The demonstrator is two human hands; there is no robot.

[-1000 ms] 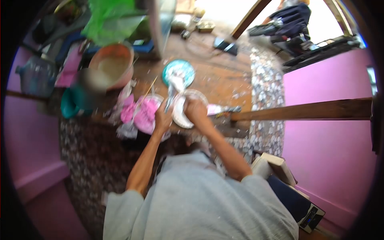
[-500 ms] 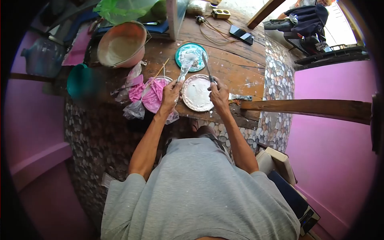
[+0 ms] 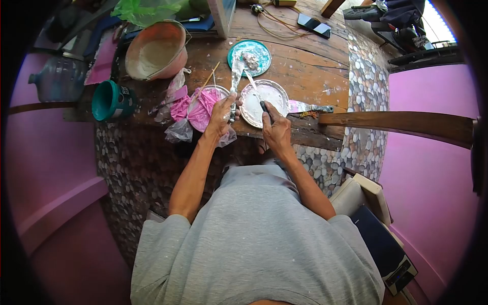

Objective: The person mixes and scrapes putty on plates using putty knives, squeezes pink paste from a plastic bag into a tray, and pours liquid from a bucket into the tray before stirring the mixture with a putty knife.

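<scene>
Your left hand (image 3: 222,117) is gripping a scraper (image 3: 236,76), its white-smeared blade pointing toward the far edge of the bench (image 3: 305,66). Your right hand (image 3: 278,124) is holding a knife (image 3: 255,89) over a tub (image 3: 250,121) of white paste (image 3: 267,96) by the near edge; its tip is lying just beside that blade, contact unclear. Beyond the tub a teal lid (image 3: 263,54) is carrying a lump of paste. Pink plastic (image 3: 203,109) is bunching left of the tub. A second scraper (image 3: 317,108) is resting toward the near right corner, a phone (image 3: 313,25) farther back near the right edge. An orange bucket (image 3: 152,53) is standing toward the left end.
</scene>
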